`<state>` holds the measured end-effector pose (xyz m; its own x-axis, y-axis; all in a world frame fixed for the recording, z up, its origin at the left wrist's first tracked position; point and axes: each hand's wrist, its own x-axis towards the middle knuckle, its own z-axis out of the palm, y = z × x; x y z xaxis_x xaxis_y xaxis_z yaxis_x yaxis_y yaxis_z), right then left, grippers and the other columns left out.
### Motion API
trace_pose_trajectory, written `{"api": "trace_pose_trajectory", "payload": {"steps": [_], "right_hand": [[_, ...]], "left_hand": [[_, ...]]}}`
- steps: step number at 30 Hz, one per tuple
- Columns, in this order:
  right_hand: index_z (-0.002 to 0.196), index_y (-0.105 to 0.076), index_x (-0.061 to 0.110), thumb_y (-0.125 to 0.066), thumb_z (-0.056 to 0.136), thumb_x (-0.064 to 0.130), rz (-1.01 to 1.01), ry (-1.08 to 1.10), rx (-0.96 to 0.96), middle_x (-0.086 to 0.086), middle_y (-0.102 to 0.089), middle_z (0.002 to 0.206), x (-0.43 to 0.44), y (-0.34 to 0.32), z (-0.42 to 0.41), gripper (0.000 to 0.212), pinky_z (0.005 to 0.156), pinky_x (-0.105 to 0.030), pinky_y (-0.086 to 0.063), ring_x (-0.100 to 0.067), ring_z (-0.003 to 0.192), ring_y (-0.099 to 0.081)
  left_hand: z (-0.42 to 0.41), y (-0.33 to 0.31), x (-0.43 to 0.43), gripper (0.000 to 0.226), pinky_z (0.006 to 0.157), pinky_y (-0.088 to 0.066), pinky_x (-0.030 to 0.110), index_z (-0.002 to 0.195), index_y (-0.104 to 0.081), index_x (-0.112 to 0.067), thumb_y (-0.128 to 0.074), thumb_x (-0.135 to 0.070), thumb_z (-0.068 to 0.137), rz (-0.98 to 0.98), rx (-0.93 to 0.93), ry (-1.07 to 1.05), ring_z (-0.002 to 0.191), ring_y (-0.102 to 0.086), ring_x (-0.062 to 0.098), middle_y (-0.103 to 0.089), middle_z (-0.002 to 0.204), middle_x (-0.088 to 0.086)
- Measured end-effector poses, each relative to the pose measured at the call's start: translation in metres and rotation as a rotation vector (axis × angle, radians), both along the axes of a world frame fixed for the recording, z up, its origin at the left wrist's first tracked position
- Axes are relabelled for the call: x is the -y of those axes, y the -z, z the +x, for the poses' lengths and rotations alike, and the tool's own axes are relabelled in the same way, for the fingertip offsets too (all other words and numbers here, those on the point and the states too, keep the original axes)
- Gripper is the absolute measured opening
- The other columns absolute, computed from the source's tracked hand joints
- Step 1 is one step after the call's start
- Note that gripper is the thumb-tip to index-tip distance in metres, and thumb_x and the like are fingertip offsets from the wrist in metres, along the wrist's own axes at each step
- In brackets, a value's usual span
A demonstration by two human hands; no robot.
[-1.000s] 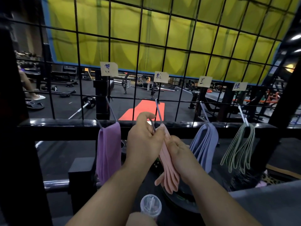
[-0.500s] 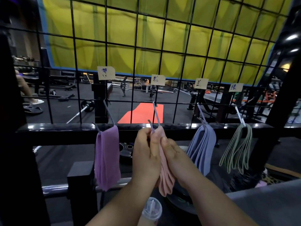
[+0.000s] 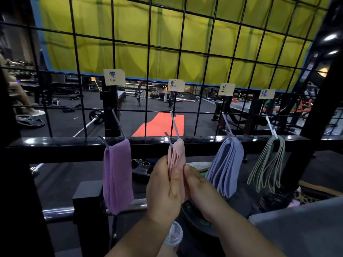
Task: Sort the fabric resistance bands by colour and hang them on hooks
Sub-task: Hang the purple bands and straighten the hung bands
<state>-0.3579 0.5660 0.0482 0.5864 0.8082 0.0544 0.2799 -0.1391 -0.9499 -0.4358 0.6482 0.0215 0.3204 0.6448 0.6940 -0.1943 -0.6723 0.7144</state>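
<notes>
Plastic cup (image 3: 174,236): lowest in view, lidded, between the two forearms.
Left hand (image 3: 164,190): back toward the camera; fingers curl round the pink bands (image 3: 178,154) from the left, gripping them.
Right hand (image 3: 196,184): touches the left hand; its fingers close on the same bundle from the right.
Pink bands: bunched flat, long axis vertical; the top loop sits over the grey hook (image 3: 174,125) and the free ends point down, hidden behind both hands.
Purple bands (image 3: 117,175): hang vertically on the hook to the left, apart from the hands.
Blue bands (image 3: 226,164): hang to the right, tilted slightly, lower ends leaning left.
Green bands (image 3: 267,164): farthest right, thin loops spread downward.
Black rail (image 3: 74,143): horizontal, behind the tops of all four bundles.
Wire grid (image 3: 148,52): carries the hooks.
Paper labels (image 3: 113,77): one above each hook; the writing is too small to read.
Yellow curtain (image 3: 130,25): farthest back, above a gym floor with a red mat (image 3: 159,125).
</notes>
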Motion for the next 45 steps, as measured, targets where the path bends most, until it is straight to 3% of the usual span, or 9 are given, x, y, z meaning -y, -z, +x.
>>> {"api": "trace_pose_trajectory", "payload": {"steps": [4,7,12,17,21,25,28,38,45], "right_hand": [[0.111,-0.055,0.038,-0.028,0.106,0.037,-0.006,-0.012,0.023,0.016,-0.064,0.102,0.001,0.011,-0.007,0.027,0.068,0.000,-0.042,0.021,0.084,-0.058],[0.117,-0.052,0.038,-0.031,0.105,0.040,0.000,-0.021,0.020,0.012,-0.066,0.108,0.003,0.012,-0.013,0.024,0.069,-0.002,-0.043,0.015,0.088,-0.060],[0.118,-0.057,0.024,-0.032,0.105,0.038,0.019,-0.010,0.009,0.003,-0.069,0.108,0.009,0.013,-0.011,0.031,0.073,-0.008,-0.047,0.002,0.095,-0.064],[0.119,-0.056,0.021,-0.034,0.105,0.038,0.005,-0.003,0.003,-0.005,-0.068,0.113,0.007,0.021,-0.014,0.031,0.097,-0.031,-0.050,-0.012,0.105,-0.065],[0.117,-0.054,0.028,-0.038,0.102,0.045,0.014,-0.015,-0.010,-0.004,-0.067,0.115,0.005,0.030,-0.011,0.028,0.101,-0.046,-0.048,-0.016,0.109,-0.064],[0.118,-0.051,0.028,-0.035,0.104,0.043,0.001,-0.019,0.018,-0.001,-0.065,0.114,0.006,0.034,-0.009,0.027,0.099,-0.036,-0.049,-0.011,0.107,-0.063],[0.119,-0.051,0.023,-0.033,0.105,0.038,-0.011,0.001,0.064,-0.002,-0.065,0.108,0.008,0.035,-0.011,0.027,0.082,-0.025,-0.047,-0.007,0.095,-0.061],[0.106,-0.051,0.007,-0.031,0.106,0.034,-0.043,0.042,0.225,-0.008,-0.058,0.088,0.013,0.035,-0.020,0.033,0.076,-0.033,-0.046,-0.013,0.077,-0.054],[0.098,-0.051,0.019,-0.031,0.104,0.040,-0.095,0.087,0.252,-0.003,-0.054,0.074,0.018,0.031,-0.023,0.030,0.076,-0.038,-0.046,-0.017,0.071,-0.053]], "left_hand": [[0.002,0.008,0.003,0.059,0.076,-0.040,0.013,0.122,-0.042,-0.033,-0.017,-0.075,0.088,0.015,0.013,-0.027,0.091,-0.053,0.000,-0.055,0.102,-0.020],[0.003,0.012,0.005,0.067,0.076,-0.043,0.022,0.126,-0.041,-0.024,-0.017,-0.074,0.089,-0.002,0.008,-0.039,0.092,-0.054,0.006,-0.056,0.106,-0.011],[0.001,0.019,0.006,0.060,0.074,-0.043,0.022,0.124,-0.043,-0.028,-0.025,-0.072,0.088,0.009,-0.057,-0.028,0.090,-0.053,0.001,-0.052,0.101,-0.020],[-0.003,0.030,0.008,0.066,0.079,-0.044,0.027,0.131,-0.043,-0.021,-0.021,-0.064,0.085,0.002,-0.229,-0.048,0.098,-0.053,0.008,-0.049,0.108,-0.017],[-0.006,0.034,0.008,0.064,0.073,-0.041,0.026,0.120,-0.045,-0.022,-0.013,-0.065,0.084,0.026,-0.331,-0.039,0.092,-0.054,0.009,-0.053,0.100,-0.014],[-0.011,0.037,0.006,0.051,0.070,-0.047,0.033,0.106,-0.044,-0.025,-0.017,-0.065,0.090,0.062,-0.406,-0.039,0.082,-0.057,0.012,-0.057,0.090,-0.009],[-0.017,0.038,0.008,0.045,0.068,-0.047,0.031,0.103,-0.045,-0.027,-0.018,-0.060,0.088,0.060,-0.457,-0.028,0.078,-0.057,0.010,-0.056,0.085,-0.013],[-0.027,0.035,0.016,0.030,0.067,-0.046,0.028,0.110,-0.049,-0.024,-0.031,-0.045,0.100,-0.073,-0.537,0.009,0.078,-0.058,0.005,-0.060,0.085,-0.011],[-0.036,0.032,0.023,0.037,0.077,-0.049,0.034,0.111,-0.052,-0.023,-0.028,-0.049,0.100,-0.123,-0.563,0.051,0.083,-0.059,0.010,-0.061,0.090,-0.008]]}}
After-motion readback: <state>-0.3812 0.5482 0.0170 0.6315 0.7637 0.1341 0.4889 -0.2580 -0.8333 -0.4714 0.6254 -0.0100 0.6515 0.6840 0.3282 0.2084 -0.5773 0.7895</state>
